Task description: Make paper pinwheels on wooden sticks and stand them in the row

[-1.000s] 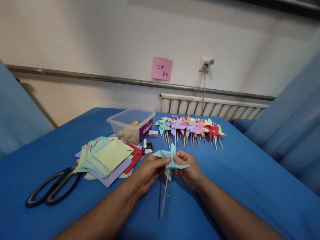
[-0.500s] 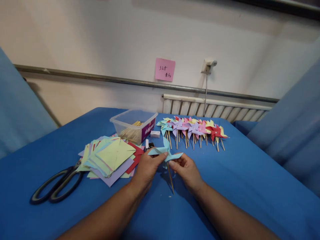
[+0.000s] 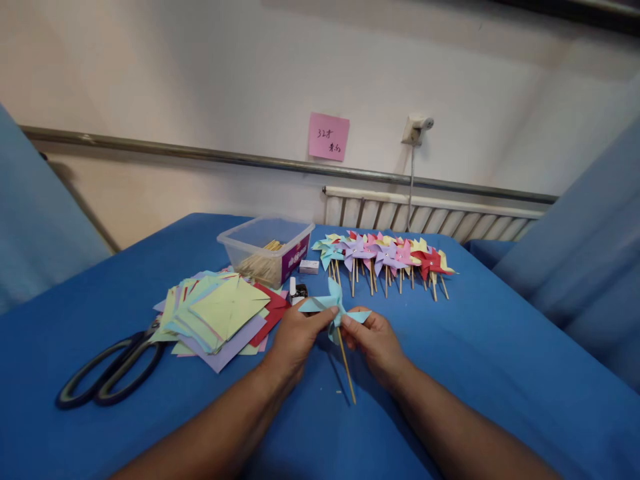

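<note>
a person's left hand and right hand are holding a light blue folded-paper pinwheel between them, over the near middle of a table covered in plain blue cloth. the left thumb is pressing on the front of the paper beside its centre, while the left fingers are curling in behind, closed on it and partly hidden. the right hand is pinching too: its thumb is resting just below the centre and its bent fingers are sitting behind the right-hand blade, partly out of sight. a thin tan wooden stick is slanting down from the paper, its lower end leaning to the right; whether that end is touching the cloth, i cannot tell.

near the left hand, a loose pile of pastel and red paper squares is lying beside dark-handled scissors, whose blades are mostly hiding under the paper. behind the pile, a clear plastic tub with a purple label is holding a bundle of thin wooden sticks. a small white box is standing just beside the tub, and a row of multicoloured paper pinwheels on sticks is lying farther right.
</note>
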`<state>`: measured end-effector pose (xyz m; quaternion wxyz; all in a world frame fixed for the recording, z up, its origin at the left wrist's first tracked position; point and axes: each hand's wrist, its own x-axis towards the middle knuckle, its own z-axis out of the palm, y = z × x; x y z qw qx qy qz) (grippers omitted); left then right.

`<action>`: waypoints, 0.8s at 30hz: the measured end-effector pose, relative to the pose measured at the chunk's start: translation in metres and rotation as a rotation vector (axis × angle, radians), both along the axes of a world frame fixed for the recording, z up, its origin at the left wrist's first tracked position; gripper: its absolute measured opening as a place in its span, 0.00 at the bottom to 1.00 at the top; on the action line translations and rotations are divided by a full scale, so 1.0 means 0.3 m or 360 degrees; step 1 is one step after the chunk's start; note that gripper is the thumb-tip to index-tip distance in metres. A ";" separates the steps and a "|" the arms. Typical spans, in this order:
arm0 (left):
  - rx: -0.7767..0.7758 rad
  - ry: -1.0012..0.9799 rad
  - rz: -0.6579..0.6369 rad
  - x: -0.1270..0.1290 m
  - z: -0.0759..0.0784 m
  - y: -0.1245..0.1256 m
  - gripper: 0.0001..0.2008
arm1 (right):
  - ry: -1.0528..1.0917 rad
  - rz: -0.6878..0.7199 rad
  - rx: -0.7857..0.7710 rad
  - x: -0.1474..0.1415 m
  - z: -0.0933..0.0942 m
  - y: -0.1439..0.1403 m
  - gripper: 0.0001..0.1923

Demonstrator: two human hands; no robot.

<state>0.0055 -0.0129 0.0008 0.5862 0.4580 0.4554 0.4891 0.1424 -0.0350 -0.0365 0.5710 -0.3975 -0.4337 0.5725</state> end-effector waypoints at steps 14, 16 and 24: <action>-0.0426 -0.0469 -0.0302 -0.011 -0.001 0.006 0.10 | -0.0022 0.0028 0.0087 -0.004 0.016 0.000 0.15; -0.0433 -0.0500 -0.0329 -0.012 -0.002 0.008 0.09 | -0.0046 0.0003 0.0104 -0.004 0.018 -0.001 0.14; -0.0105 -0.0281 -0.0172 -0.017 0.020 0.006 0.11 | -0.0059 -0.0041 0.0139 0.013 0.025 -0.006 0.16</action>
